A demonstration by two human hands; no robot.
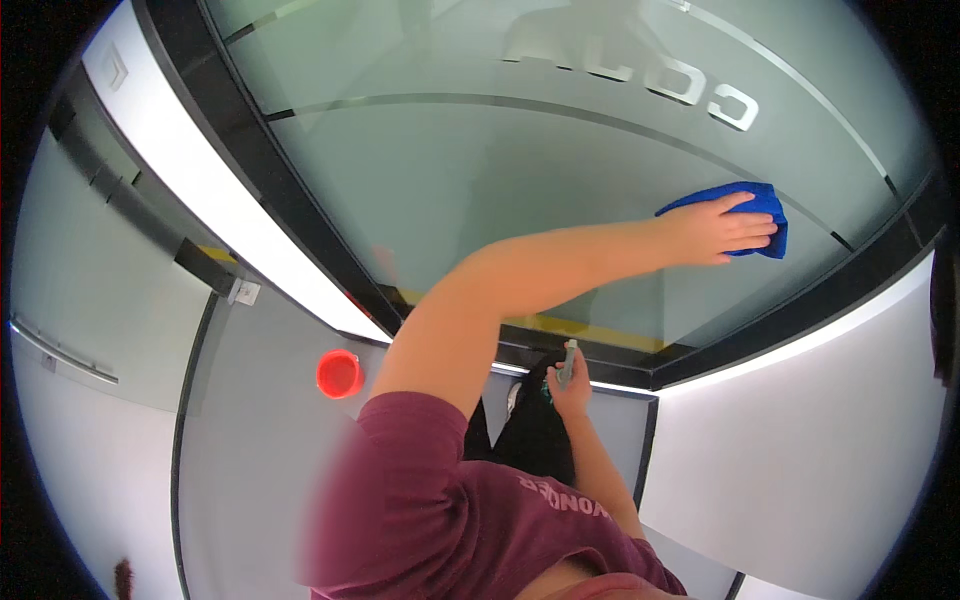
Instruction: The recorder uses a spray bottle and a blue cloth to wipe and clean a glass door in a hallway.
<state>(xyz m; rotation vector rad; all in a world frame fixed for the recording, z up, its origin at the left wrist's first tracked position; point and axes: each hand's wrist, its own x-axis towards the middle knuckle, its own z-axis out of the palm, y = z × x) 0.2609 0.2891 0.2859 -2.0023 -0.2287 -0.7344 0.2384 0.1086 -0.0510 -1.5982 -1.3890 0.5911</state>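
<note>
My left arm crosses in front of me to the right. At its end, my left hand lies with spread fingers on a folded blue cloth, holding it flat against a large glass panel. White raised letters and a curved grey band show on the glass above the hand. Lower down, close to my black-trousered legs, my right hand grips what looks like a spray bottle with a pale nozzle. Fingers and leg hide most of its body.
A red bucket stands on the grey floor to my left. Black framing edges the glass, with a white wall panel on the right. At far left is a glass door with a metal handle.
</note>
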